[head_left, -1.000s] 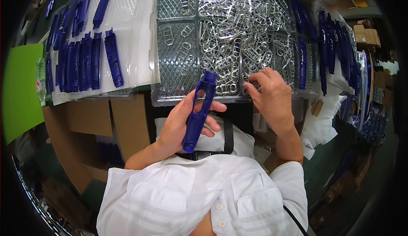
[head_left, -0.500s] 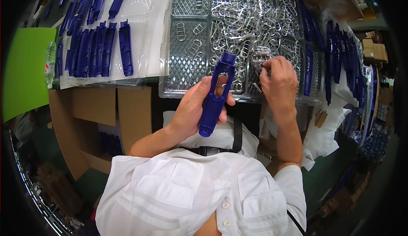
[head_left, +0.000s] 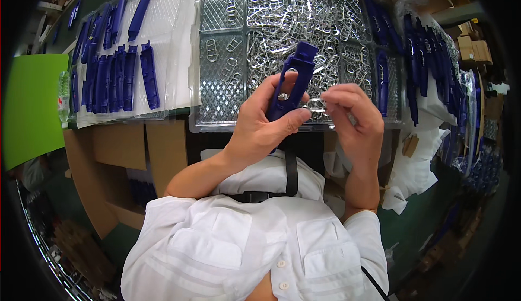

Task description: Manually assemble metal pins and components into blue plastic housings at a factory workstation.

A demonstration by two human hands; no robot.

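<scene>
My left hand [head_left: 259, 121] is wrapped round a dark blue plastic casing [head_left: 303, 62] with a long oval opening. The casing tilts up and to the right, its lower end mostly hidden by my hand. Close beside it, my right hand [head_left: 356, 119] is closed in a pinch. A small shiny wire buckle [head_left: 316, 104] shows at its fingertips, between the two hands, and is partly covered. Behind both hands lies a clear divided tray [head_left: 217, 121] heaped with loose metal wire buckles [head_left: 293, 8].
Rows of blue casings [head_left: 111, 81] lie on a white sheet at the left. More blue casings [head_left: 429, 57] are stacked at the right, beyond a few inside the tray. A bottle [head_left: 63, 97] stands near a green panel [head_left: 35, 106]. Below the table is an open cardboard box [head_left: 92, 181].
My right hand has drawn back from the buckle pile toward the casing, with a buckle at its fingertips. My left hand has turned the casing and shifted its thumb across it.
</scene>
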